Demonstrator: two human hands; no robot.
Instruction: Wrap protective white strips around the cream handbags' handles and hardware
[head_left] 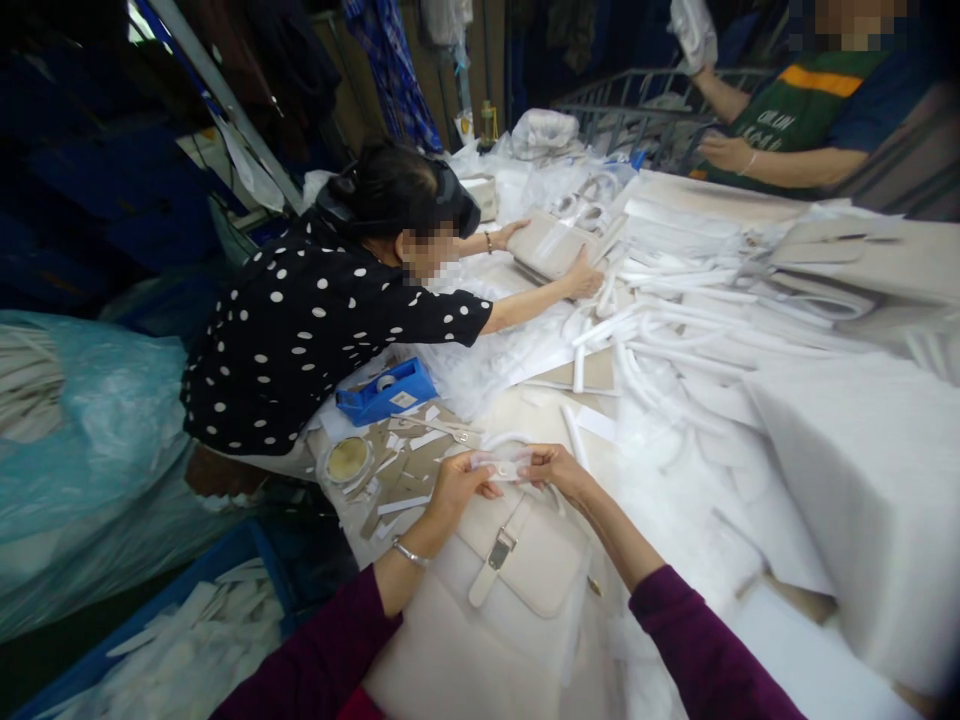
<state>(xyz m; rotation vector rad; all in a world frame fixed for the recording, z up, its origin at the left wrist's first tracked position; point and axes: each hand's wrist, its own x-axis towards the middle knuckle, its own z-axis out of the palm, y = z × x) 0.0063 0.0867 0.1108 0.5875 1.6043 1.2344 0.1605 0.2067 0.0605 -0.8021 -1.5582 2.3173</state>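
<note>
A beige handbag [544,565] with a front flap and a metal buckle [501,550] lies before me at the near end of the table. Just above its top edge, thin whitish wrapping [507,467] is stretched between my hands, around what looks like the bag's handle. My left hand [461,485] pinches the wrapping's left end, fingers closed. At the other end my right hand [555,470] is closed on it too, thumb and fingertips pressed together. The fingers partly hide the handle.
Left of the bag are scissors [442,428], paper scraps, a round tin [349,460] and a blue tape dispenser [386,390]. Across the table a co-worker [322,310] holds another beige bag [551,245]. White padding strips [675,270] and a large white block [862,490] lie right.
</note>
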